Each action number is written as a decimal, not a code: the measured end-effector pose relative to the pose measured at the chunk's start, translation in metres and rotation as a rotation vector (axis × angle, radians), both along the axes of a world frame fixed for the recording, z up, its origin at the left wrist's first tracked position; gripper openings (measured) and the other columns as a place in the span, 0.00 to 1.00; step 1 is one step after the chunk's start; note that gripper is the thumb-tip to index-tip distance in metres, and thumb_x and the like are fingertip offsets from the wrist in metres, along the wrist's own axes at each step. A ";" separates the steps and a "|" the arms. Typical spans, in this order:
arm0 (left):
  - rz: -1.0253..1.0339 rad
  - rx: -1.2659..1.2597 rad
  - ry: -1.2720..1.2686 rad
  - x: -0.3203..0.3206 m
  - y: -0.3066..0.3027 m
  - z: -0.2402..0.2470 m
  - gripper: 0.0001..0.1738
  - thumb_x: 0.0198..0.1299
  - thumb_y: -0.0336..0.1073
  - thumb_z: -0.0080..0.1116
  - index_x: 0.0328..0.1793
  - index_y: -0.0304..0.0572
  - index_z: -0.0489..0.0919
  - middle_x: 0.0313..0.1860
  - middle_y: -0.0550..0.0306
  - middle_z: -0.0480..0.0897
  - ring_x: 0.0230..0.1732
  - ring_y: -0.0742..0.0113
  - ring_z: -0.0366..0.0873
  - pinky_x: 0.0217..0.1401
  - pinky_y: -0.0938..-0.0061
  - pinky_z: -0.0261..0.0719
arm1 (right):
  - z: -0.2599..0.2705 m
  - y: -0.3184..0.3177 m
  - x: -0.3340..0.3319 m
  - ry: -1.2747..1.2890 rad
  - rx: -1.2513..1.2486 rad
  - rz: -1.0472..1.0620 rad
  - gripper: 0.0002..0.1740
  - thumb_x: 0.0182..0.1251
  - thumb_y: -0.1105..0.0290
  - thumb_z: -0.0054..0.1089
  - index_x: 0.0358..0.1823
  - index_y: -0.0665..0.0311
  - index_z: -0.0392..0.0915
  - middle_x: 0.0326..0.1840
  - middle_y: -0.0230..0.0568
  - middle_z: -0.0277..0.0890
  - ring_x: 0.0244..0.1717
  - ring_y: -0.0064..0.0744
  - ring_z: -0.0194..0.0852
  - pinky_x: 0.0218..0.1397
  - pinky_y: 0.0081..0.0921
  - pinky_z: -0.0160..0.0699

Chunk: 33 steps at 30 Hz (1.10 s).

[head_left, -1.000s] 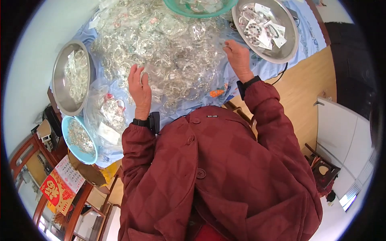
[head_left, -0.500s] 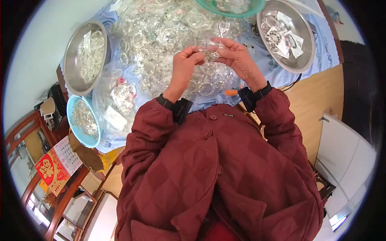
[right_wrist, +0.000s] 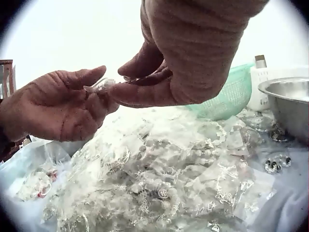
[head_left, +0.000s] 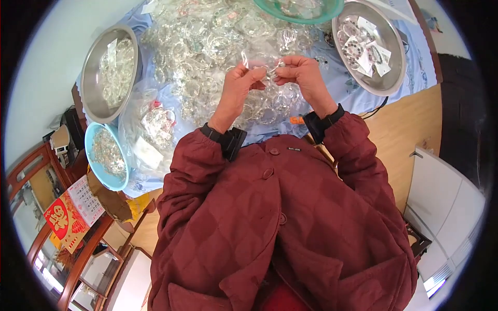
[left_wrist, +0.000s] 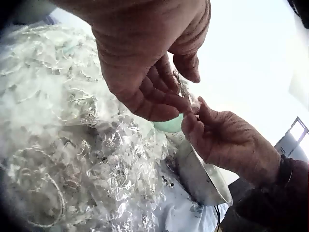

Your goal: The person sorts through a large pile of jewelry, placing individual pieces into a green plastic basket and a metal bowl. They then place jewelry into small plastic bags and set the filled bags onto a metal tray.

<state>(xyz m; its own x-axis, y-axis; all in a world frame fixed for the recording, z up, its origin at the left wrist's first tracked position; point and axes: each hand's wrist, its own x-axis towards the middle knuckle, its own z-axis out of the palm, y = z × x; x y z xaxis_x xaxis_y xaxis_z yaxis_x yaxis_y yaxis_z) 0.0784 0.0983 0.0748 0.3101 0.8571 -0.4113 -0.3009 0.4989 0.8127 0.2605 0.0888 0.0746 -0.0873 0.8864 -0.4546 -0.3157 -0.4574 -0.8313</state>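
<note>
The left hand (head_left: 237, 88) and right hand (head_left: 309, 82) each have a narrow grip, pinching a small silvery trinket (right_wrist: 100, 86) between them, above a pile of clear packets (head_left: 205, 62). From the trinket in the head view, the left hand is at 8 o'clock, a green basket (head_left: 305, 19) at 1.

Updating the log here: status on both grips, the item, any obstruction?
Left grip and right grip pinching small shiny silvery item. Item held above broad heap of silvery jewellery in clear plastic. No obstruction visible.
</note>
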 end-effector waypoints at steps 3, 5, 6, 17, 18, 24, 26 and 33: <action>-0.024 -0.009 0.023 -0.001 -0.001 -0.006 0.09 0.55 0.32 0.57 0.41 0.37 0.79 0.28 0.61 0.79 0.26 0.75 0.75 0.32 0.79 0.75 | -0.004 -0.003 -0.002 -0.054 -0.038 0.024 0.09 0.56 0.79 0.58 0.39 0.73 0.76 0.30 0.42 0.79 0.28 0.31 0.80 0.33 0.23 0.81; -0.052 -0.009 0.059 -0.007 -0.002 -0.013 0.10 0.55 0.32 0.57 0.41 0.37 0.79 0.29 0.61 0.79 0.26 0.75 0.75 0.31 0.79 0.75 | -0.006 -0.007 -0.004 -0.042 -0.032 0.031 0.09 0.55 0.78 0.58 0.39 0.73 0.76 0.29 0.42 0.78 0.27 0.31 0.80 0.32 0.23 0.81; -0.055 -0.010 0.054 -0.008 -0.003 -0.015 0.10 0.55 0.32 0.57 0.41 0.37 0.79 0.29 0.61 0.79 0.26 0.75 0.75 0.31 0.79 0.75 | -0.008 -0.008 -0.004 -0.022 -0.024 0.042 0.09 0.55 0.78 0.59 0.38 0.74 0.77 0.28 0.43 0.78 0.27 0.31 0.80 0.32 0.22 0.81; -0.165 0.045 0.151 -0.033 -0.016 -0.026 0.11 0.57 0.33 0.56 0.43 0.35 0.79 0.30 0.62 0.78 0.27 0.73 0.76 0.32 0.79 0.75 | -0.005 -0.015 -0.005 0.016 -0.075 0.210 0.12 0.58 0.69 0.60 0.39 0.71 0.78 0.27 0.40 0.79 0.28 0.29 0.79 0.34 0.21 0.79; -0.153 0.046 0.153 -0.036 -0.017 -0.025 0.11 0.57 0.33 0.56 0.43 0.35 0.79 0.30 0.62 0.78 0.27 0.73 0.76 0.32 0.79 0.75 | -0.006 -0.014 -0.006 -0.003 -0.076 0.228 0.12 0.59 0.69 0.59 0.38 0.71 0.79 0.27 0.40 0.79 0.28 0.28 0.79 0.35 0.21 0.79; 0.084 0.034 0.223 -0.074 -0.029 -0.022 0.10 0.57 0.34 0.56 0.42 0.35 0.78 0.26 0.61 0.78 0.26 0.74 0.76 0.31 0.79 0.75 | -0.050 0.000 0.055 -0.598 0.093 -0.005 0.11 0.60 0.70 0.54 0.38 0.71 0.79 0.27 0.37 0.78 0.27 0.22 0.75 0.32 0.19 0.75; 0.224 0.023 0.267 -0.105 -0.039 -0.018 0.10 0.57 0.34 0.56 0.42 0.35 0.78 0.26 0.61 0.78 0.26 0.73 0.76 0.32 0.79 0.75 | -0.095 0.000 0.099 -1.038 0.280 -0.060 0.12 0.54 0.68 0.58 0.38 0.63 0.80 0.30 0.41 0.79 0.33 0.32 0.78 0.39 0.26 0.74; 0.705 -0.102 0.256 -0.190 -0.070 -0.040 0.10 0.59 0.33 0.55 0.44 0.38 0.76 0.30 0.63 0.78 0.29 0.72 0.77 0.35 0.78 0.76 | -0.127 -0.001 0.140 -1.545 0.567 0.276 0.23 0.50 0.72 0.58 0.51 0.60 0.72 0.53 0.49 0.70 0.49 0.51 0.71 0.50 0.38 0.71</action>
